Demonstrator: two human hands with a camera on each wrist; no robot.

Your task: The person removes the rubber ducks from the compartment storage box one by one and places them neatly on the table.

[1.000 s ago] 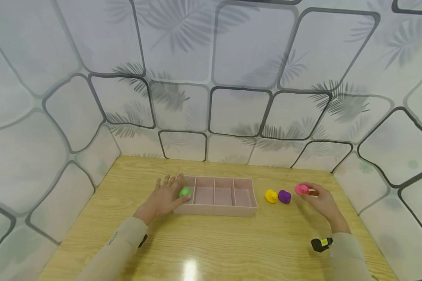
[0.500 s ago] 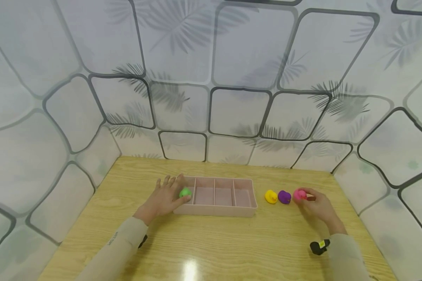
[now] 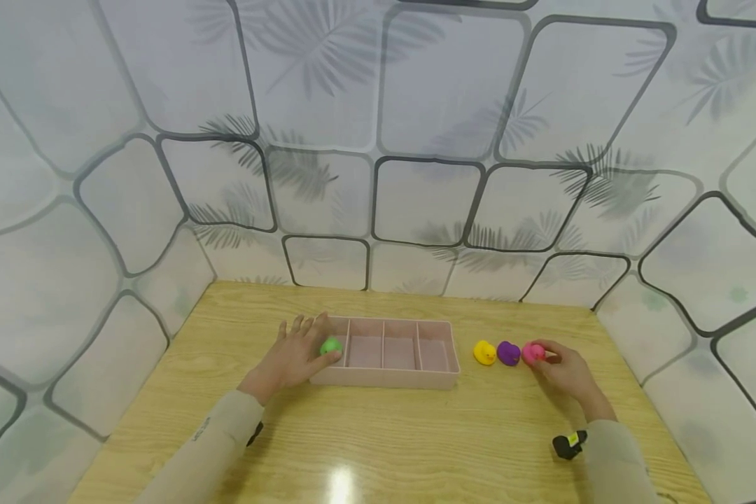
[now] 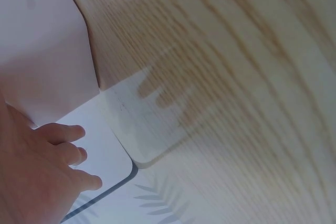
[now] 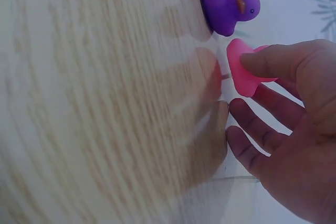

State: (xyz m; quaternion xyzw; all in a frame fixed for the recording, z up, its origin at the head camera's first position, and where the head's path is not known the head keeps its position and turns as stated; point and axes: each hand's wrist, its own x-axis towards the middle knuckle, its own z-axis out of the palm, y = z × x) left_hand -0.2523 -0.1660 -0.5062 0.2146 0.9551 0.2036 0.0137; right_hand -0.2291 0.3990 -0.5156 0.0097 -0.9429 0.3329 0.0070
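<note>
A pink rubber duck (image 5: 244,72) is pinched between the thumb and fingers of my right hand (image 3: 565,369); its base is just above or at the table. Beside it on the table are a purple rubber duck (image 3: 509,353) and a yellow rubber duck (image 3: 484,353). My left hand (image 3: 292,355) rests over the left end of a pale pink divided box (image 3: 384,379), its fingers fairly straight and spread. The left thumb lies by a green rubber duck (image 3: 330,345) in the leftmost compartment, partly covering it. The left wrist view shows the box's outer side (image 4: 47,51).
The box's other compartments hold nothing visible. A wood-grain table (image 3: 378,434) carries everything. Patterned panels (image 3: 416,203) rise at the back and both sides. A black wrist device (image 3: 568,445) shows at the right cuff.
My right hand has moved left and lowered the pink duck toward the table beside the purple one. The left hand and the box have stayed in place.
</note>
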